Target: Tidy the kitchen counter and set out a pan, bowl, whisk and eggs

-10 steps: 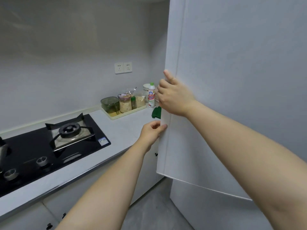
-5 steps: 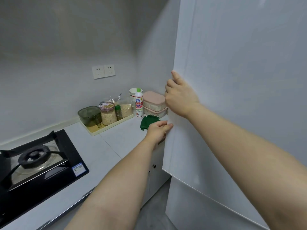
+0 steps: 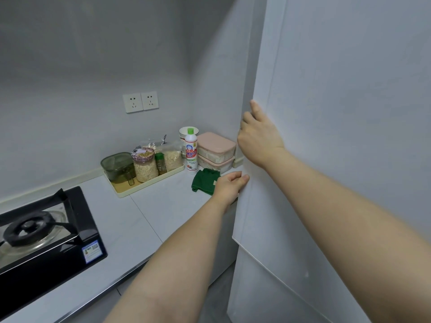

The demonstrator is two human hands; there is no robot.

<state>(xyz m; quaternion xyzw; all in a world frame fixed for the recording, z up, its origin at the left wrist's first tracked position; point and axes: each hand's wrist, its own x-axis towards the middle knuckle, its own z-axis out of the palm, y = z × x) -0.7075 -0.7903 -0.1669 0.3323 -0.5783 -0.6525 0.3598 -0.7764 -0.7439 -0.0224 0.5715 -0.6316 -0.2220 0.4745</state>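
A tall white door [image 3: 338,136] fills the right side of the head view. My right hand [image 3: 257,134] grips its left edge, fingers curled round behind it and thumb up on the front. Lower down, my left hand [image 3: 229,186] holds the same edge with its fingertips hooked over it. The door's bottom corner hangs above the floor beside the white counter [image 3: 161,213]. No pan, bowl, whisk or eggs are visible.
On the counter's back corner: a cream tray [image 3: 144,187] with jars and a green container [image 3: 116,165], a white bottle [image 3: 191,152], two stacked pink-lidded boxes [image 3: 215,152], a green cloth [image 3: 205,180]. A black gas hob [image 3: 44,231] lies at left.
The view has swung right, so the hob slid toward the left edge. Both hands keep their hold on the door edge, and the boxes behind it have come into sight.
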